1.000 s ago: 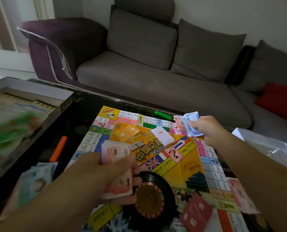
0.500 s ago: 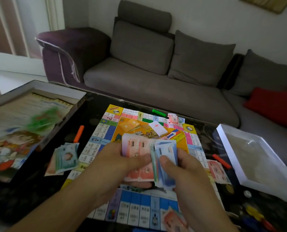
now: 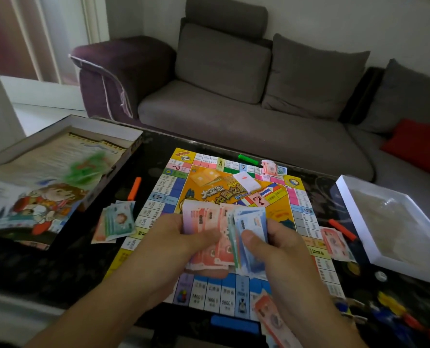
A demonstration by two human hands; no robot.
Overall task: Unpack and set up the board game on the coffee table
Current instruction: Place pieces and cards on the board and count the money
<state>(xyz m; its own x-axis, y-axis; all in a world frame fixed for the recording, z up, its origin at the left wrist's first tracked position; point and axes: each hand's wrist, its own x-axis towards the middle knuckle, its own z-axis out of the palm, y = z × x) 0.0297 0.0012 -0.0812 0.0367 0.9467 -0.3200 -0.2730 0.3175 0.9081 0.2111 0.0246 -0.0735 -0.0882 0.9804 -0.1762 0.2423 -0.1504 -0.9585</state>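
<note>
The game board (image 3: 167,194) lies unfolded on the dark coffee table (image 3: 63,262). Above its near half, my left hand (image 3: 176,242) grips a fan of pink play money (image 3: 203,222). My right hand (image 3: 281,249) pinches blue notes (image 3: 252,222) at the fan's right side, thumb on top. Small money piles lie left of the board (image 3: 116,222), at its far corner (image 3: 271,168), at its right edge (image 3: 335,243) and near the front (image 3: 271,315). A white card (image 3: 246,180) rests on the board's centre.
The box lid (image 3: 45,182) with cartoon art sits at the left, a white box tray (image 3: 384,222) at the right. Orange (image 3: 134,188), green (image 3: 247,159), red (image 3: 342,228) and blue (image 3: 234,322) bars lie around the board. Coloured pieces (image 3: 394,310) scatter front right. A grey sofa (image 3: 234,121) stands behind.
My right hand drew back from the board's far corner, leaving notes there, and joined my left hand at the money fan. The view tilted up and back.
</note>
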